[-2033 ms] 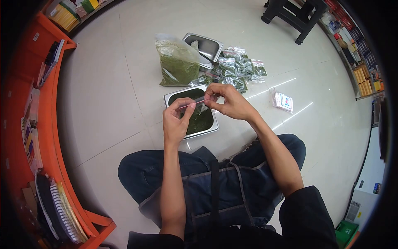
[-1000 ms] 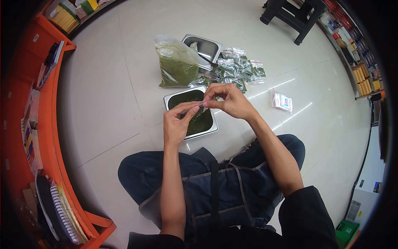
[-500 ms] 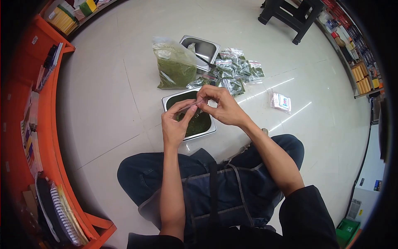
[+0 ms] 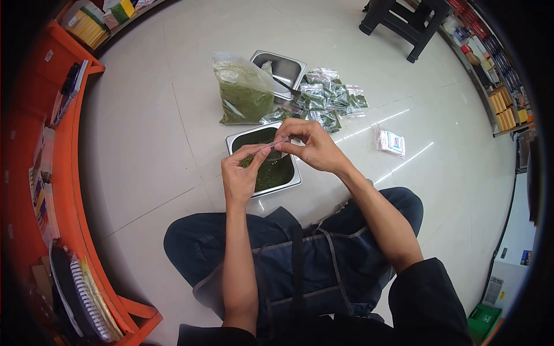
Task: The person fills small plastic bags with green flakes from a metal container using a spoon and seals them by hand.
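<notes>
Both hands pinch the top edge of a small clear zip bag (image 4: 280, 147), held above a steel pan (image 4: 297, 175) of green dried herb (image 4: 272, 174). My left hand (image 4: 239, 176) grips the bag's left side between thumb and fingers. On the right side of the same edge, my right hand (image 4: 314, 147) is closed, its thumb under the bent fingers. The lower part of the bag hangs over the herb and is hard to make out. A large clear bag of green herb (image 4: 245, 95) stands just behind the pan.
Several filled zip bags (image 4: 326, 95) lie in a pile beside a second steel pan (image 4: 288, 66) with a black-handled utensil (image 4: 287, 86). A pack of small bags (image 4: 390, 142) lies to the right. An orange shelf (image 4: 81, 190) stands left; a black stool (image 4: 404, 23) is at the back.
My left hand has shifted slightly left and down, and my right hand a little right. The bag's edge is stretched out more between them, and more of the pan's contents shows.
</notes>
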Tool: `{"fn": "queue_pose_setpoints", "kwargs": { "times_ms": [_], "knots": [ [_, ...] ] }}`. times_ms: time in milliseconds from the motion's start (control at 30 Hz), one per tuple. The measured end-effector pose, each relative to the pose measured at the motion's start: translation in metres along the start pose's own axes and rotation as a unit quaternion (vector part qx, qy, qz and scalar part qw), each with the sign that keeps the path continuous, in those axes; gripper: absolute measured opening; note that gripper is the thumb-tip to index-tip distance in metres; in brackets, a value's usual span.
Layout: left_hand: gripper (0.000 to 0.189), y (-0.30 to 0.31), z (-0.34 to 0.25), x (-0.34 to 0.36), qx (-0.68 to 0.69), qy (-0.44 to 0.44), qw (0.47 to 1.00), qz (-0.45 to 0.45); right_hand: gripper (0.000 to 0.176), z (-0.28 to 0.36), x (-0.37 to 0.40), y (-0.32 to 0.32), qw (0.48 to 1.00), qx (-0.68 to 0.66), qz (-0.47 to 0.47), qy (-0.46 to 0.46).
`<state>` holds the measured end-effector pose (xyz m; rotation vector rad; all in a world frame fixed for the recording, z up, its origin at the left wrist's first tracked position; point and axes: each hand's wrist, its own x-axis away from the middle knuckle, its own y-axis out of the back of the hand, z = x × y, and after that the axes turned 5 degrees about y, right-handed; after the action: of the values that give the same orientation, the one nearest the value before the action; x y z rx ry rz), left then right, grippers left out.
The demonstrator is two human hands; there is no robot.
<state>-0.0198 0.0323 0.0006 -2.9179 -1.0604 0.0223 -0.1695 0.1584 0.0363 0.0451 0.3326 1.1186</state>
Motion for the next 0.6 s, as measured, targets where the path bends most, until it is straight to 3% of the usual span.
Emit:
{"fn": "queue_pose_setpoints", "kwargs": {
  "times_ms": [100,367,600],
  "knots": [
    [0.014,-0.003,0.001,-0.002,0.033,-0.011,0.999,-0.003,0.007,0.003,-0.001,0.004,0.999,0.017,0.016,-0.031],
    [0.012,0.004,-0.002,0.000,0.034,-0.025,0.999,-0.030,0.010,0.005,-0.002,0.006,0.993,-0.093,-0.045,-0.058],
    [0.016,0.003,0.001,-0.001,0.078,-0.020,0.997,0.004,0.003,0.003,-0.001,0.014,0.996,-0.056,-0.025,-0.068]
  ]
}}
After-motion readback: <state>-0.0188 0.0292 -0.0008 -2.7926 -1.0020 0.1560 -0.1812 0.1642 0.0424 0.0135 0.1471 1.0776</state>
